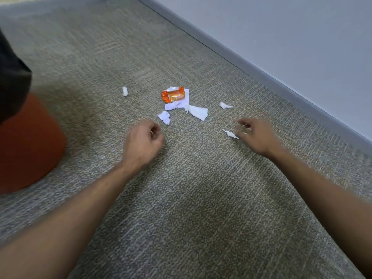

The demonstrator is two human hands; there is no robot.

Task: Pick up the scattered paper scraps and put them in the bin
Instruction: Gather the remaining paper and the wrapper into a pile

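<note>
Several white paper scraps lie on the grey carpet: one small scrap point(125, 91), a flat sheet point(182, 102) under an orange wrapper point(173, 95), a twisted piece point(198, 112), a folded bit point(164, 117) and a crumpled bit point(225, 105). My right hand point(256, 135) is low over the carpet, and its curled fingers pinch the end of a thin scrap point(230, 134). My left hand point(143, 142) hovers just short of the folded bit, fingers curled in, with nothing visible in it. The red bin point(30, 141) stands at the left.
A dark liner or cloth point(12, 81) hangs over the bin's top at the left edge. A grey skirting board point(261, 71) and a pale wall run diagonally along the right. Open carpet stretches between my arms and behind the scraps.
</note>
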